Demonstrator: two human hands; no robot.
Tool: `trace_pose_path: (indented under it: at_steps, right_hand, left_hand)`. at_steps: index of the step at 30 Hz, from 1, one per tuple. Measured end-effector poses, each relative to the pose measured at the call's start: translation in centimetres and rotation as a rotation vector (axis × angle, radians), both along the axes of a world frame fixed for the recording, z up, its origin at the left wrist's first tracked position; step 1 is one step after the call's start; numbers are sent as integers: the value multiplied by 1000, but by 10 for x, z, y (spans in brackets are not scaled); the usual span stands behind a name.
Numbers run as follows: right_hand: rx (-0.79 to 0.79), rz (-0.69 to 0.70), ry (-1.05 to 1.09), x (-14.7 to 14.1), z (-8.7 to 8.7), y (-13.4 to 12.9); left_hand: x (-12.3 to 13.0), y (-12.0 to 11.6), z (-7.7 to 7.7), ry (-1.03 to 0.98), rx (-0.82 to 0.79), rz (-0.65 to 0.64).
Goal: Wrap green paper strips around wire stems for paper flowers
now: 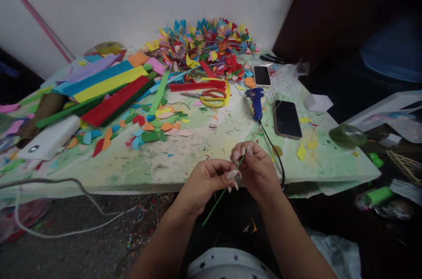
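Note:
A thin green-wrapped wire stem slants between my two hands at the table's front edge. My left hand pinches it near its middle with thumb and fingertips. My right hand grips the upper part, its fingers close to those of the left. The stem's lower end hangs free past the edge. Thin bare wires appear to run up from the right hand toward a blue glue gun. That glue gun lies just beyond the right hand, its black cord trailing over the edge.
Paper flowers are heaped at the back. Crepe paper strips and cut petals cover the left. Scissors lie mid-table. A dark phone, a smaller phone and green tape are right. A cable hangs front left.

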State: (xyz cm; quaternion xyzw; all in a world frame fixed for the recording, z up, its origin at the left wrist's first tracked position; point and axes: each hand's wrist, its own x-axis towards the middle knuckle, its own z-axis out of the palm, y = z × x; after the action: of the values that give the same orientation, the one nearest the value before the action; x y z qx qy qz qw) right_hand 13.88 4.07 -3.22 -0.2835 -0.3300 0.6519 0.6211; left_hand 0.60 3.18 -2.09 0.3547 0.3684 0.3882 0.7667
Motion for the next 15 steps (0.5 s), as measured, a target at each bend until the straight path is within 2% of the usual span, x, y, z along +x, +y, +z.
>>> trace_pose_path:
  at_steps: [7, 11, 15]
  right_hand:
    - [19, -63, -33, -3, 1, 0]
    - [-43, -45, -70, -4, -4, 0]
    - [-45, 8, -15, -4, -7, 0]
  left_hand:
    - [2, 1, -5, 33, 9, -17]
    - [1, 2, -6, 4, -19, 21]
    - [-1, 2, -7, -39, -30, -6]
